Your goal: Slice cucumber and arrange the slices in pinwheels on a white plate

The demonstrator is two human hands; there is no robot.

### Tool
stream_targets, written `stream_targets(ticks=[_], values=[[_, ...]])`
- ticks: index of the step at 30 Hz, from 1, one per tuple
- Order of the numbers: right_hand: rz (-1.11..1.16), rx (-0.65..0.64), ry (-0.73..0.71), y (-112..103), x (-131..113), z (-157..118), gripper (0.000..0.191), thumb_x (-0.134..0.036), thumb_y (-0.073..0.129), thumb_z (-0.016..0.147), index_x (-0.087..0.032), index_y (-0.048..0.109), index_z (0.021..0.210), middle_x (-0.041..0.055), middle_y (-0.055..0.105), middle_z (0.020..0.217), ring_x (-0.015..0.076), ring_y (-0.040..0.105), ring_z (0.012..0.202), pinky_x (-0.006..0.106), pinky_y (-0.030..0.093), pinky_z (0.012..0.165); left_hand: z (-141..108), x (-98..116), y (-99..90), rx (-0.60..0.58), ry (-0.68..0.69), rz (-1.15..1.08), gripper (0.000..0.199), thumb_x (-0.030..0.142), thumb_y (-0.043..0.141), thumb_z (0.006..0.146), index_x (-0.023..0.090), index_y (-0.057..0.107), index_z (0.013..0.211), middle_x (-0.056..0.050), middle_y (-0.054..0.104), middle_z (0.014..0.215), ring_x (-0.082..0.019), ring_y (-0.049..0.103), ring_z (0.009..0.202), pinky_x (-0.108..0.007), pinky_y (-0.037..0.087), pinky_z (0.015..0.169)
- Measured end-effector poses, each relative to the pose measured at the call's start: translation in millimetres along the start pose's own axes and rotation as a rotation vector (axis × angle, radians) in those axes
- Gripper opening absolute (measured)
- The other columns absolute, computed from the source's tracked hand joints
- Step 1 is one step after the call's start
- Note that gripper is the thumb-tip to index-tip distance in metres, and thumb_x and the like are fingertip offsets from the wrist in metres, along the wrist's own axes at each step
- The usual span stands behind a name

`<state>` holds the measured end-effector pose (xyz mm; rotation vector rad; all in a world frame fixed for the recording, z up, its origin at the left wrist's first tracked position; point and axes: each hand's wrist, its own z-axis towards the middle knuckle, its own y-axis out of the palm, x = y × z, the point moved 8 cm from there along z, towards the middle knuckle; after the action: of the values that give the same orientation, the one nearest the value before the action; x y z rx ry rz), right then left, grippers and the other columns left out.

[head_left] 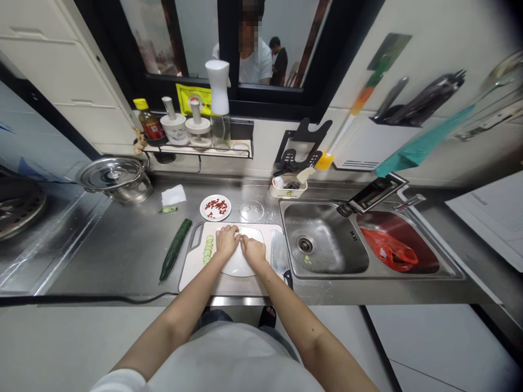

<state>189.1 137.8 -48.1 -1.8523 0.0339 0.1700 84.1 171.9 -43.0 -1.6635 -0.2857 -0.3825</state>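
Note:
A white plate (239, 265) rests on the pale cutting board (194, 277). Over it my left hand (227, 240) and my right hand (253, 249) meet, fingers bent and thumbs close together. A small pale green bit shows just beyond the fingertips; what the fingers pinch is too small to make out. Left of the plate, cucumber slices (208, 249) lie in an overlapping row on the board. A broad-bladed kitchen knife (279, 253) lies along the board's right side, its black handle towards me. Off the board to the left is a whole cucumber (175, 250).
Behind the board stands a small plate of chopped red pieces (216, 207). A lidded steel pot (118, 179) is at the back left. To the right is a double sink (327, 239) with a red plastic bag (388, 249). Bottles and jars line a wall shelf (192, 149).

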Motion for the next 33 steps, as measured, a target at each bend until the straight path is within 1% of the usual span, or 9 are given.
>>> stream_targets(ticks=[11, 15, 20, 24, 26, 29, 31, 33], values=[[-0.045, -0.042, -0.011, -7.0, -1.2, 0.8, 0.040, -0.037, 0.023, 0.103, -0.024, 0.052, 0.127, 0.0106, 0.071, 0.102, 0.0176, 0.067, 0.092, 0.027, 0.043, 0.076, -0.2, 2.1, -2.5, -0.036, -0.011, 0.001, 0.024, 0.036, 0.051, 0.091, 0.022, 0.062, 0.107, -0.008, 0.064, 0.109, -0.024, 0.053, 0.106, -0.036, 0.032, 0.091], [-0.028, -0.044, -0.006, -7.5, -1.5, 0.5, 0.040, -0.035, 0.023, 0.103, -0.024, 0.054, 0.126, 0.0110, 0.071, 0.102, 0.0181, 0.066, 0.095, 0.027, 0.043, 0.076, -0.7, 3.5, -3.3, -0.034, -0.005, -0.006, 0.023, 0.034, 0.051, 0.091, 0.022, 0.063, 0.106, -0.008, 0.064, 0.109, -0.024, 0.053, 0.106, -0.036, 0.032, 0.091], [0.051, 0.029, 0.023, -13.1, 3.4, -5.2, 0.039, -0.035, 0.025, 0.102, -0.021, 0.054, 0.125, 0.0106, 0.071, 0.100, 0.0187, 0.067, 0.094, 0.026, 0.041, 0.075, -4.4, 4.6, -10.6, 0.012, -0.009, -0.047, 0.021, 0.033, 0.051, 0.090, 0.021, 0.064, 0.102, -0.007, 0.065, 0.106, -0.023, 0.054, 0.105, -0.036, 0.033, 0.091], [0.106, 0.052, 0.067, -15.0, 13.0, -18.3, 0.039, -0.036, 0.028, 0.101, -0.023, 0.053, 0.127, 0.0093, 0.072, 0.099, 0.0192, 0.067, 0.093, 0.026, 0.041, 0.074, -15.6, -1.4, -17.4, 0.079, -0.043, -0.119, 0.019, 0.032, 0.051, 0.090, 0.021, 0.064, 0.098, -0.006, 0.066, 0.098, -0.022, 0.056, 0.099, -0.034, 0.034, 0.088], [0.122, 0.044, 0.088, -12.4, 17.2, -26.8, 0.039, -0.036, 0.030, 0.100, -0.024, 0.052, 0.130, 0.0091, 0.072, 0.102, 0.0196, 0.067, 0.093, 0.026, 0.041, 0.075, -24.4, -5.8, -16.8, 0.100, -0.052, -0.162, 0.019, 0.032, 0.051, 0.089, 0.021, 0.065, 0.096, -0.006, 0.066, 0.094, -0.022, 0.057, 0.096, -0.033, 0.036, 0.087], [0.138, 0.068, 0.089, -7.7, 20.0, -40.7, 0.040, -0.036, 0.031, 0.100, -0.025, 0.054, 0.130, 0.0085, 0.073, 0.102, 0.0199, 0.067, 0.095, 0.026, 0.041, 0.076, -39.8, -12.0, -12.5, 0.119, -0.032, -0.220, 0.018, 0.031, 0.051, 0.089, 0.021, 0.066, 0.093, -0.005, 0.066, 0.092, -0.020, 0.058, 0.093, -0.032, 0.037, 0.086], [0.146, 0.072, 0.088, -2.3, 21.7, -49.9, 0.040, -0.035, 0.032, 0.099, -0.025, 0.056, 0.129, 0.0078, 0.073, 0.101, 0.0192, 0.067, 0.096, 0.024, 0.041, 0.076, -50.9, -18.9, -10.6, 0.134, -0.040, -0.242, 0.017, 0.031, 0.052, 0.088, 0.022, 0.066, 0.091, -0.004, 0.067, 0.090, -0.020, 0.058, 0.092, -0.031, 0.039, 0.087], [0.163, 0.102, 0.077, 0.6, 23.4, -59.1, 0.039, -0.035, 0.032, 0.100, -0.025, 0.058, 0.127, 0.0067, 0.073, 0.102, 0.0177, 0.067, 0.097, 0.023, 0.041, 0.077, -62.6, -26.8, -11.7, 0.149, -0.045, -0.255, 0.018, 0.032, 0.052, 0.088, 0.022, 0.067, 0.091, -0.004, 0.067, 0.091, -0.019, 0.059, 0.091, -0.031, 0.040, 0.086]])
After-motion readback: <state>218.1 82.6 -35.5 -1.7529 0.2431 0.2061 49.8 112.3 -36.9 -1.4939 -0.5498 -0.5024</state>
